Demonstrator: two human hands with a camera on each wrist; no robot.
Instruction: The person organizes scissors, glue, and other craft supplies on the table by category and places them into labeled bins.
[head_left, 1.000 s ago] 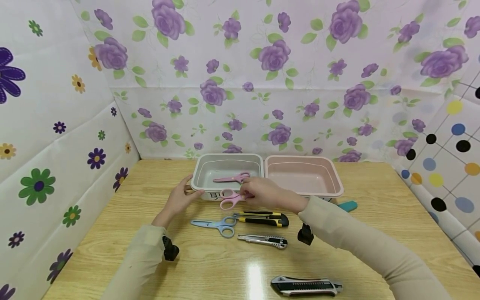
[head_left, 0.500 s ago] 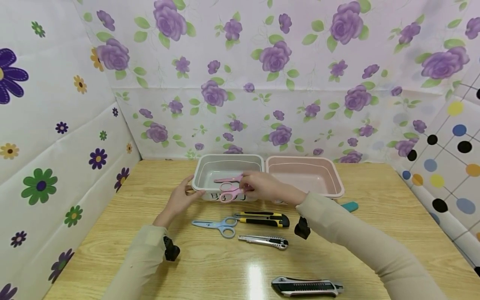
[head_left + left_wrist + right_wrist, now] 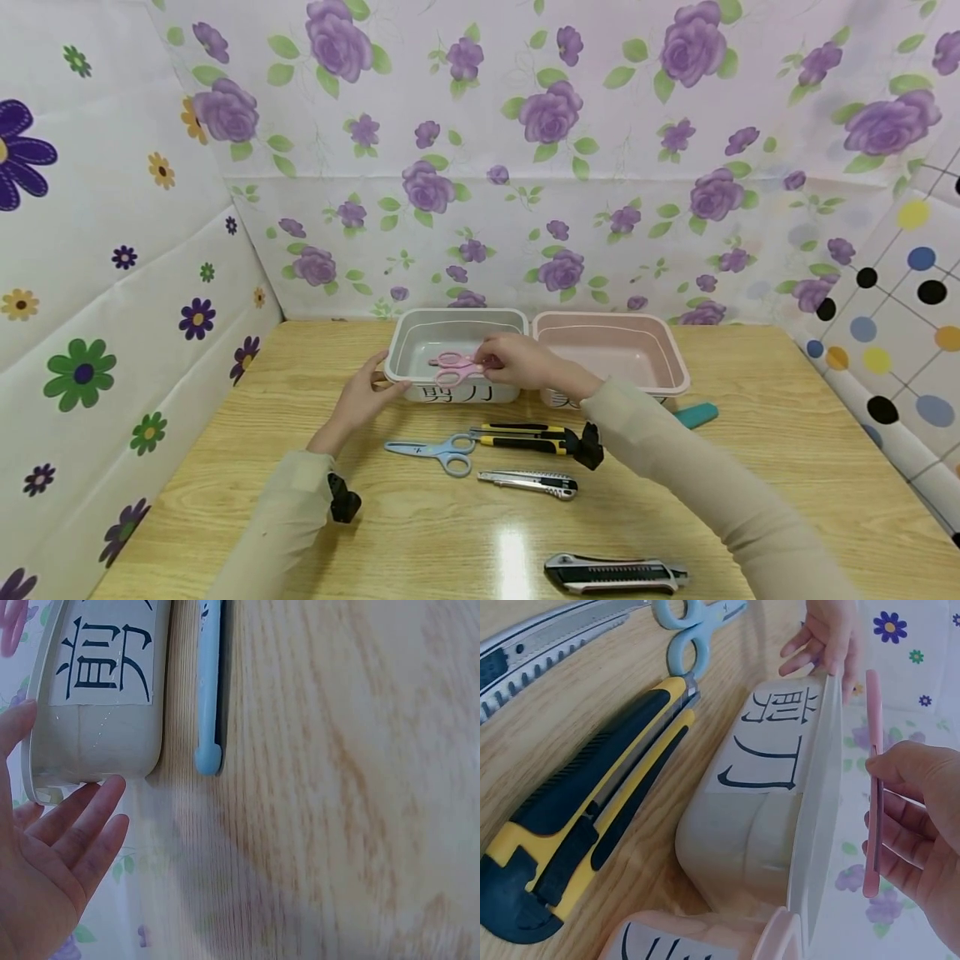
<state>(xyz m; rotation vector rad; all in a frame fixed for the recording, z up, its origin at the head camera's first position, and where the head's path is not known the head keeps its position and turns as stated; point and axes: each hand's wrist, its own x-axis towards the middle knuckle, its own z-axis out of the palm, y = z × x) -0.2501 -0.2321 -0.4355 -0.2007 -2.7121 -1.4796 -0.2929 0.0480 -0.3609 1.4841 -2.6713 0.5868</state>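
My right hand (image 3: 517,360) pinches a pair of pink scissors (image 3: 452,369) above the front rim of the grey bin (image 3: 459,316). In the right wrist view the pink scissors (image 3: 874,795) are seen edge-on, between thumb and fingers, beside the rim. Another pair of pink scissors inside the bin is nearly all hidden behind them. My left hand (image 3: 360,402) rests at the bin's front left corner. In the left wrist view its thumb lies at the rim and its extended fingers (image 3: 94,821) touch the end wall. Black characters on a white label mark the bin's front.
A pink bin (image 3: 611,319) stands against the grey one's right side. In front lie blue scissors (image 3: 431,449), a yellow-black utility knife (image 3: 517,437), a silver utility knife (image 3: 527,482) and a larger black-silver one (image 3: 615,574). A teal object (image 3: 697,414) is partly behind the right sleeve.
My right hand has carried the pink scissors up and back, from in front of the grey bin to over its front rim. The left hand stays at the bin's corner.
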